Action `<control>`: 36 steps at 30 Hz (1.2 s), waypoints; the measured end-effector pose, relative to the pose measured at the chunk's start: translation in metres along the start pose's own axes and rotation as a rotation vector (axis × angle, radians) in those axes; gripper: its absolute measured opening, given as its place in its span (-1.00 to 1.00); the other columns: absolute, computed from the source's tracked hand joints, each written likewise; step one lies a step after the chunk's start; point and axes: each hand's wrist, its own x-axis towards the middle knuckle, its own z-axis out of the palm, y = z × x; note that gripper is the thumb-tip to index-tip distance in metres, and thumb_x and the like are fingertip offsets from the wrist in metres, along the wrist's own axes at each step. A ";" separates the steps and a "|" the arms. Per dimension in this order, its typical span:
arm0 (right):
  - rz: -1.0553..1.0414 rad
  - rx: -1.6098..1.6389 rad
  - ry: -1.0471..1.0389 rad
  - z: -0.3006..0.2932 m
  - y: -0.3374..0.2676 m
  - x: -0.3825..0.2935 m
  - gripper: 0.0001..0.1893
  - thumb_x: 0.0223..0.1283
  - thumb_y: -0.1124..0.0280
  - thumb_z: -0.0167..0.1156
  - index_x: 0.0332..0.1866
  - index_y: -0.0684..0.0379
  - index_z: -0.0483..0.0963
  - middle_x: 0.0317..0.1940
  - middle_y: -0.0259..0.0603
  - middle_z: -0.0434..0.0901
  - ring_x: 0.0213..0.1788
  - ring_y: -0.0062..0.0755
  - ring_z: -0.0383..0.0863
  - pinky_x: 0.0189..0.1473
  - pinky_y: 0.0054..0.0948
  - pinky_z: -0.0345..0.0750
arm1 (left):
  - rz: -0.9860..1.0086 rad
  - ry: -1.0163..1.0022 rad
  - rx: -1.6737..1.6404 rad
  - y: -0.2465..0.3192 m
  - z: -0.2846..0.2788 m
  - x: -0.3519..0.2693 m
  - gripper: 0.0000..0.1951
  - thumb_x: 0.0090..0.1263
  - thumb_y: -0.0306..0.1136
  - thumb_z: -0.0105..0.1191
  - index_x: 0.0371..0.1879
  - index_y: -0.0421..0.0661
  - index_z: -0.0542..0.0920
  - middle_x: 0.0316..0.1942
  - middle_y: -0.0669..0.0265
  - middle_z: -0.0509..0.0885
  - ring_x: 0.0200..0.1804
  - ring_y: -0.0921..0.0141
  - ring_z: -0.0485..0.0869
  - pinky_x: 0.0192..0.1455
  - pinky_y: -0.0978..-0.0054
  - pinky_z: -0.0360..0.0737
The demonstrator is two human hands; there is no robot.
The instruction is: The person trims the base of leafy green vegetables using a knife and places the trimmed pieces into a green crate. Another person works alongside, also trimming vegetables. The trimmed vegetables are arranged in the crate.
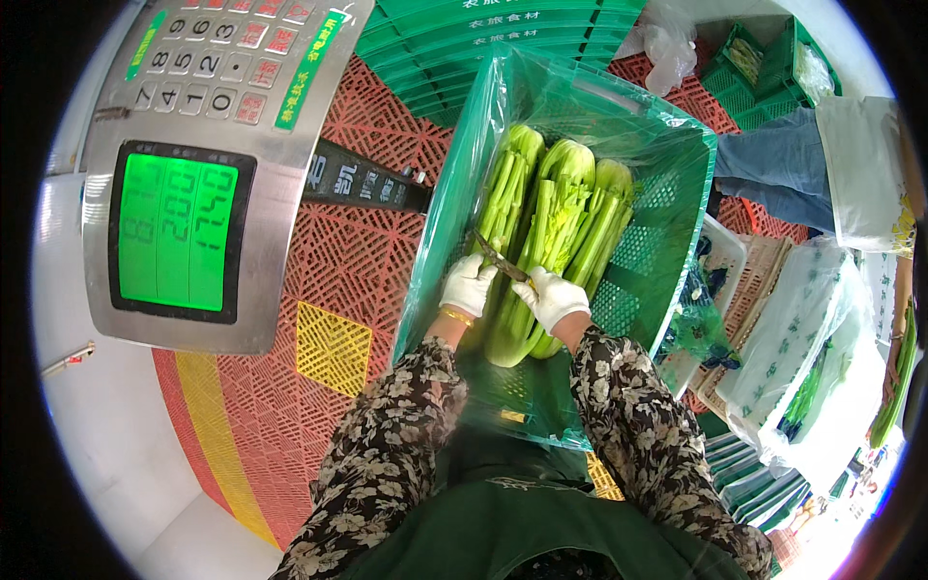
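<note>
My right hand point(554, 296), in a white glove, grips a knife point(502, 258) whose dark, stained blade points up and left across the celery. My left hand point(464, 285), also gloved, is closed around the stalks of the left celery bunch point(510, 181), close to the blade. Beside it lie a middle celery bunch point(565, 167) with pale leaves and a right celery bunch point(609, 217). A pale green celery base point(507, 353) shows below my right hand. All rest in a green plastic crate point(685, 239) lined with clear plastic film point(444, 217).
A steel weighing scale display point(177, 232) with a lit green screen stands at left on a dark post point(362, 177). Green crates point(435, 51) are beyond. At right are a person's jeans-clad leg point(772, 170), a white basket point(732, 243) and bagged greens point(805, 384). Red plastic mats point(348, 268) cover the floor.
</note>
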 end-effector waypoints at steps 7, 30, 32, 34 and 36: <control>-0.057 0.045 0.012 0.003 0.005 0.018 -0.46 0.39 -0.23 -0.05 -0.13 0.12 0.46 -0.29 0.05 0.66 -0.20 0.13 0.67 -0.19 -0.03 0.57 | 0.048 -0.007 -0.288 0.006 -0.002 -0.002 -0.68 0.33 -0.47 0.18 0.08 -0.14 0.64 -0.01 0.11 0.72 0.04 0.17 0.68 0.15 0.35 0.56; 0.105 1.003 0.253 0.006 0.044 0.058 -0.44 0.36 -0.08 0.19 0.23 0.16 0.39 -0.22 -0.08 0.65 -0.20 -0.26 0.66 -0.15 -0.39 0.57 | -0.093 -0.064 -0.087 0.002 -0.003 0.000 -0.60 0.36 -0.44 0.20 0.17 -0.20 0.53 -0.02 0.04 0.67 0.01 0.17 0.64 0.16 0.31 0.54; 0.208 1.247 0.205 0.003 0.046 0.043 -0.51 0.33 0.05 0.26 0.18 0.16 0.41 -0.37 -0.28 0.57 -0.39 -0.51 0.55 -0.33 -0.52 0.49 | -0.114 0.019 -0.121 0.011 -0.005 0.003 -0.54 0.33 -0.44 0.21 0.23 -0.18 0.50 0.02 0.03 0.64 0.04 0.14 0.62 0.16 0.28 0.54; 0.283 1.494 0.196 -0.001 0.046 0.022 -0.58 0.31 0.16 0.31 0.13 0.15 0.43 -0.45 -0.44 0.46 -0.50 -0.70 0.40 -0.45 -0.63 0.37 | -0.099 0.098 0.151 0.026 -0.004 0.008 -0.47 0.32 -0.41 0.22 0.31 -0.08 0.45 0.03 0.02 0.63 0.04 0.09 0.61 0.14 0.25 0.55; 0.324 1.486 0.355 0.000 0.041 -0.001 -0.63 0.29 0.27 0.32 0.09 0.18 0.44 -0.46 -0.51 0.43 -0.52 -0.75 0.34 -0.49 -0.65 0.30 | 0.030 0.158 0.361 0.041 -0.002 0.020 -0.40 0.29 -0.38 0.23 0.36 0.03 0.41 0.08 -0.02 0.59 0.09 0.06 0.59 0.11 0.18 0.59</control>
